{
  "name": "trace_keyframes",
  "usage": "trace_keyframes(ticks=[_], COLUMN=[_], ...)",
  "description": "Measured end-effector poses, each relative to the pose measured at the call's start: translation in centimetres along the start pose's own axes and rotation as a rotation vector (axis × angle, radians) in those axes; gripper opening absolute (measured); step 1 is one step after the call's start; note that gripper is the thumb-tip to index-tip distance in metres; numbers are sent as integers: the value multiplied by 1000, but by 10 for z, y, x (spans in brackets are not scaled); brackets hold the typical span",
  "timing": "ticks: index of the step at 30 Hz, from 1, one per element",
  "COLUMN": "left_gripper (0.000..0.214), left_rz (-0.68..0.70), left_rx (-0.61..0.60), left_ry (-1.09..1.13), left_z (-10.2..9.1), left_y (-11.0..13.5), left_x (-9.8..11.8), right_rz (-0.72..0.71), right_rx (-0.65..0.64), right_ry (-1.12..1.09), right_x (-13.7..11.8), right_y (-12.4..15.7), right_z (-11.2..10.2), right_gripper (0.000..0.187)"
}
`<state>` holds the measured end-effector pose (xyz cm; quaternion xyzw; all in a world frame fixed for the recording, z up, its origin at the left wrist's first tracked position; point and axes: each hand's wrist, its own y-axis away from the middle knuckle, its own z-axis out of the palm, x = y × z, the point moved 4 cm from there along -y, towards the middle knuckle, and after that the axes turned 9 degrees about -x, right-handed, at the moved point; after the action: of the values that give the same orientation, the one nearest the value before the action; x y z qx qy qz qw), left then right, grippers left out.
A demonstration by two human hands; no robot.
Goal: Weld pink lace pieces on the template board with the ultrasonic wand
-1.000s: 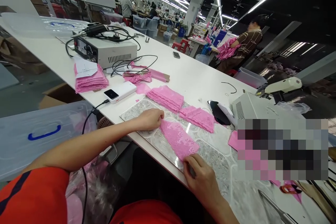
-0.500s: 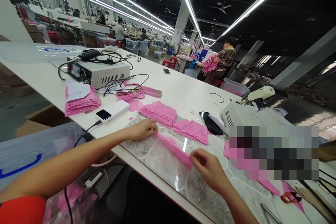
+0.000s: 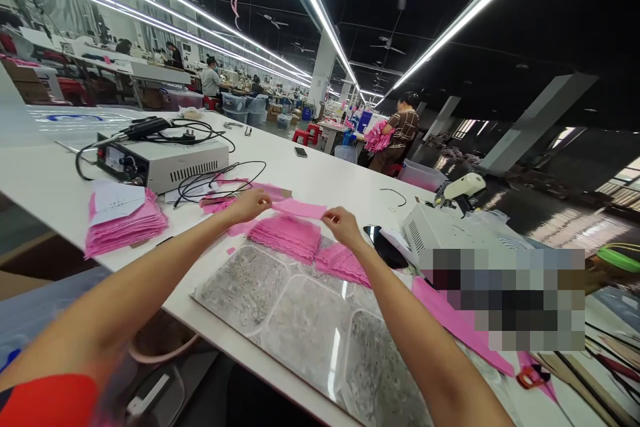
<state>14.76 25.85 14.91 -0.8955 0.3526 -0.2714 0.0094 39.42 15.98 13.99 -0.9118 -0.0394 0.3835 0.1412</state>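
I hold a pink lace piece (image 3: 300,209) stretched flat between both hands, lifted above the white table. My left hand (image 3: 250,204) pinches its left end and my right hand (image 3: 341,225) pinches its right end. Directly below them lie two stacks of pink lace pieces (image 3: 287,237), (image 3: 343,262). Nearer to me sits a clear plate over a grey patterned template (image 3: 280,320) with nothing on it.
A grey control box with black cables (image 3: 160,163) stands at the left, another pink stack with a paper slip (image 3: 123,220) beside it. A white machine (image 3: 440,227) and a dark phone (image 3: 383,247) lie right. A person (image 3: 395,130) holds pink fabric farther off.
Both hands lifted the pink lace piece off the patterned plate and carried it away from me, over the stacks. The camera tilted upward.
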Motion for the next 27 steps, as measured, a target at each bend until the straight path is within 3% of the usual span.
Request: trace_keyframes(ticks=[3,5,8,11,14,16,18,21,27], left_gripper=[15,20,26,24,38,32,29,31,31], left_rz=[34,71,176,299,297,261,211,143,151], left_rx=[-51,-51,-111,-259,-347,-386,-407,-431,-518], left_ry=[-46,-63,-66,-64,-90,-105,-109,-103,-54], left_z=[12,21,45,86,127,146,154,152,147], left_y=[19,26,28,23,13,2,-9,-20,-10], left_x=[-10,-3,33,86,124,136,138,133,133], right_rz=[21,65,150,219,246,247,246,247,250], right_rx=[-53,-33,-5,-26,-61,-69,-64,-54,-44], right_ry=[-1,-13,-36,-61,-104,-139,-175,-226,-294], right_x=[17,32,56,76,89,95,101,106,111], right_y=[22,40,67,93,111,116,117,116,115], right_z=[17,10,-17,-36,-37,-33,-30,-28,-27], right_gripper=[11,17,19,19,22,24,26,28,27])
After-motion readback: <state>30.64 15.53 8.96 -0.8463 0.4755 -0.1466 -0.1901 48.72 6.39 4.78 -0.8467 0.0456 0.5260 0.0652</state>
